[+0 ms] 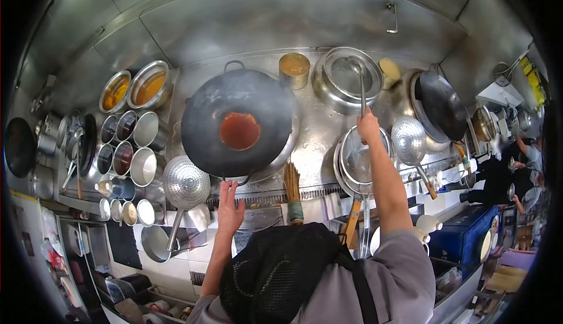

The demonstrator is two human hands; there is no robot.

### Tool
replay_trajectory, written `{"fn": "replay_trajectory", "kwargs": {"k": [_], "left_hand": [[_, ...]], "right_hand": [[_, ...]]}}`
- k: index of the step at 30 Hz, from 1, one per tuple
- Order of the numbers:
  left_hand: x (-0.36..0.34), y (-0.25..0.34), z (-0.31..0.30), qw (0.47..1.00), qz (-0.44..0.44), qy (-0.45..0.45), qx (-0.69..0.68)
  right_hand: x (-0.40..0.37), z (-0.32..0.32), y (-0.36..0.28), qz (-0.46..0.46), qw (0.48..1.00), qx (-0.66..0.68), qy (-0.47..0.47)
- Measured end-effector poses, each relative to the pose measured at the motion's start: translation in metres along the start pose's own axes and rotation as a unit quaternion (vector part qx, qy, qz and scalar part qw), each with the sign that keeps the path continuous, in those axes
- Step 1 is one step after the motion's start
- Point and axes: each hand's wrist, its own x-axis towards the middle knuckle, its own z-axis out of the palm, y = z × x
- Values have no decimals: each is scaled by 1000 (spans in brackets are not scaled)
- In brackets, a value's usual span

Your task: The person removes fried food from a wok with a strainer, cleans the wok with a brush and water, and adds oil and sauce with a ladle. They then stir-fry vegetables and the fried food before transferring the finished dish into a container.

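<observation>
Sauce (240, 131), red-brown, lies pooled in the bottom of the wok (202, 130), and we take that wok as our landmark. To its right stands a wide metal pot (317, 86), and our right grip (368, 125) is clamped round the long handle of a ladle (362, 89), whose bowl is at the pot's mouth. Our left grip (230, 209) is apart, fingers spread, at the near edge of the wok by its near handle (239, 182); from overhead we cannot tell whether the fingertips touch the metal.

To work well here, we would hold the ladle firmly and let its bowl stay level, since a tilted bowl is likely to drip over the bench (316, 133) right of the wok. Our right arm reaches above the wire sieve (352, 155), right and nearer than the wok, so a raised forearm seems wise. The wok's near handle may well be hot; a folded cloth would make a safer hold than bare fingers. We should also mind the bundled brush (292, 188) at the wok's near right and the perforated skimmer (186, 182) at its near left, as a careless elbow could knock either. The tin (295, 81), at the wok's far right, leaves little room beside the pot.
</observation>
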Motion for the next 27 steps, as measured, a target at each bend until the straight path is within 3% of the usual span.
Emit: {"fn": "replay_trajectory", "kwargs": {"k": [2,3,4,5,7,8,13,15,16,17,18,19,20,21,22,23,25,27], "left_hand": [[0,2,0,1000,-1,5,0],[-1,1,1,1000,-4,11,-6],[-1,0,2,1000,0,11,-10],[-3,-2,1,1000,1,14,-13],[-4,-4,1,1000,-4,26,-11],[-4,-4,1,999,-7,27,-20],[-4,0,5,998,-11,51,-38],[-3,0,4,998,-16,51,-32],[-3,0,5,998,-17,48,-23],[-2,1,7,998,-32,54,-25],[-1,2,7,998,-20,48,-28],[-4,1,3,998,-18,48,-26],[-5,0,3,998,-23,53,-26],[-6,1,2,997,-33,60,-23],[-9,6,-4,995,-55,70,-49],[-10,8,-14,991,-72,81,-74],[-12,2,-37,989,-77,121,-40],[-13,-22,-62,977,-79,197,8]], "right_hand": [[24,-3,14,-31,999,-5,38],[44,-9,14,136,944,278,-115],[57,-17,5,283,762,521,-259],[66,-27,-4,273,767,515,-267],[76,-57,-34,350,548,712,-266],[86,-60,-36,339,505,741,-285],[110,-80,-88,331,573,706,-252],[121,-84,-103,273,646,666,-253],[122,-87,-111,242,713,608,-252],[123,-86,-111,240,716,600,-265],[124,-83,-104,145,828,494,-223],[126,-72,-100,33,907,377,-182],[125,-55,-94,-18,973,218,-69],[107,-65,-99,-71,992,76,-69],[131,-20,-53,-147,988,49,14],[122,-18,-49,-168,986,-10,9],[84,-36,-74,-138,986,-93,-14],[71,-34,-79,-137,986,-95,-9]]}}
